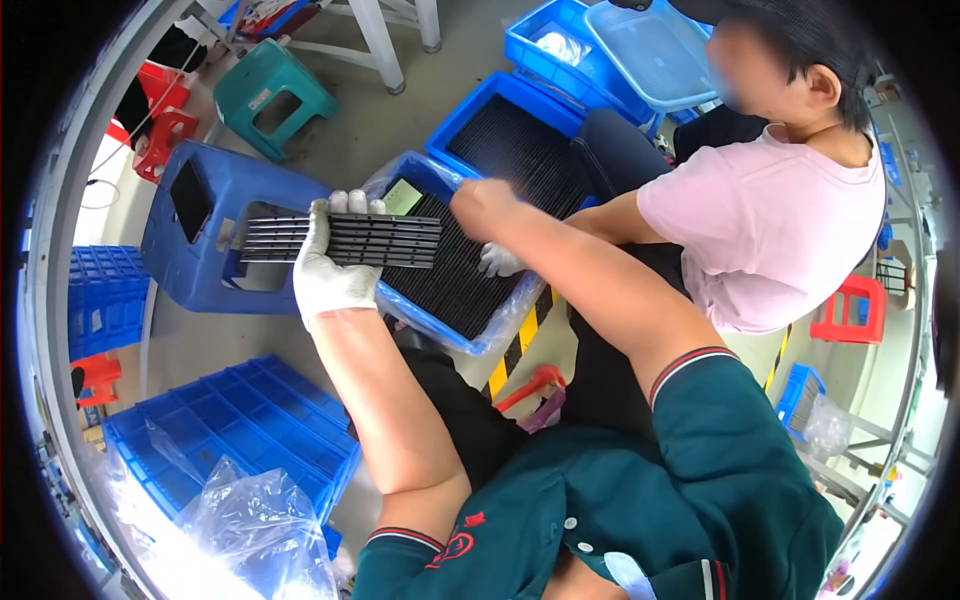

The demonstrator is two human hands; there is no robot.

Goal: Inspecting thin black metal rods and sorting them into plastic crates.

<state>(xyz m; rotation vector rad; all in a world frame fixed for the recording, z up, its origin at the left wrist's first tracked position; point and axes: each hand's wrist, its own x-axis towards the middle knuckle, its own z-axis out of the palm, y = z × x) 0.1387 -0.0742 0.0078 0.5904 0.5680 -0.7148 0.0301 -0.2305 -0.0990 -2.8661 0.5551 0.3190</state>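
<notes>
lying across the left hand point(338, 278), a bundle of black strips point(398, 240) runs left to right, long axis nearly level, one end toward a blue stool point(172, 265), the other toward the right hand point(484, 207). the gloved left fingers point(357, 203) are wrapped round it; the right hand is bare, curled and blurred, so whether it grips anything cannot be told. strips and left hand partly hide a lined blue crate point(425, 320), whose right side a co-worker's gloved hand point(500, 262) partly covers.
</notes>
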